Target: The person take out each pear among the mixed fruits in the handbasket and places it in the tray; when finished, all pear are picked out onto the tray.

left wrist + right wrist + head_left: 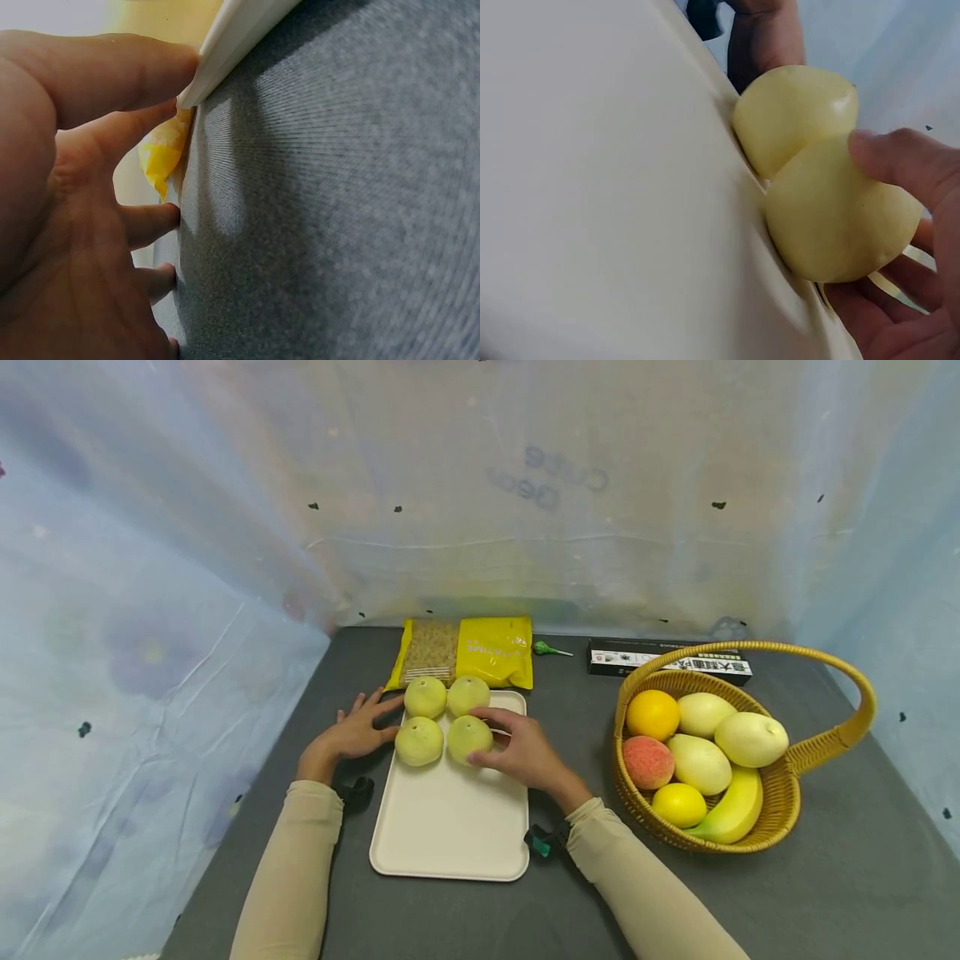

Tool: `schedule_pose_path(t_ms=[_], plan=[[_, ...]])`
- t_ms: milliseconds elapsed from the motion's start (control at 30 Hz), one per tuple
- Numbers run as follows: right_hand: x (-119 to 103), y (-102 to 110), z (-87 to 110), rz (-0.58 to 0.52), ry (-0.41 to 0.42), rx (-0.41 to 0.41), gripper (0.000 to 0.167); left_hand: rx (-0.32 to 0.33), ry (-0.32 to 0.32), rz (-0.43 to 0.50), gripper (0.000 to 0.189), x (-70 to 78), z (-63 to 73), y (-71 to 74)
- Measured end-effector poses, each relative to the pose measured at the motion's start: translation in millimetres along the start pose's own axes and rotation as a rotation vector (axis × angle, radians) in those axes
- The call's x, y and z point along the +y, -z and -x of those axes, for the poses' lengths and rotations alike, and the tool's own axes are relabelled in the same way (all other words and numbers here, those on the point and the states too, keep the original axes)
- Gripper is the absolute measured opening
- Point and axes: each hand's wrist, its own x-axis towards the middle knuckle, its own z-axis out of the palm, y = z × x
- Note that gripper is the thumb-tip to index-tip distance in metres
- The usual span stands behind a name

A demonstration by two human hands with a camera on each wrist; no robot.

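On the upper half of a cream tray sit several round, yellow-green fruits in two rows of two. My right hand holds the near right fruit between thumb and fingers; the right wrist view shows this fruit resting on the tray against the near left fruit. My left hand lies at the tray's left edge, fingers spread. In the left wrist view, its thumb and index finger touch the tray rim and the other fingertips rest on the dark table. No fruit is in that hand.
Behind the tray lies a yellow food packet. A green lollipop-like item and a black box lie along the back. At right stands a wicker basket of assorted fruit, its handle arching high.
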Motion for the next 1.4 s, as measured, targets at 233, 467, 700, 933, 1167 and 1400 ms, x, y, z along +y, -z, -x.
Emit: schedule_pose_path(t_ms=[233,467,700,933,1167,1400], plan=[[0,-8,-1.9,0.073,-0.002,0.026,0.07,0.003,-0.002,-0.002,0.069,-1.0,-0.8,-0.8],[-6,-6,1.6,0.124,0.016,0.045,0.07,0.0,0.001,-0.006,0.07,-2.0,-1.3,0.2],[-28,23,28.5,0.121,0.051,-0.011,0.07,-0.003,-0.001,-0.009,0.07,-1.4,-1.7,0.8],[-58,74,73.3,0.071,0.063,-0.071,0.068,-0.004,-0.007,-0.011,0.07,-1.8,-1.6,0.6],[-71,138,118.0,0.097,0.021,0.0,0.069,-0.002,-0.013,-0.014,0.07,-1.3,-2.2,0.3],[-79,189,150.8,0.236,0.027,0.116,0.068,0.005,-0.019,-0.007,0.069,-0.8,-1.3,0.3]])
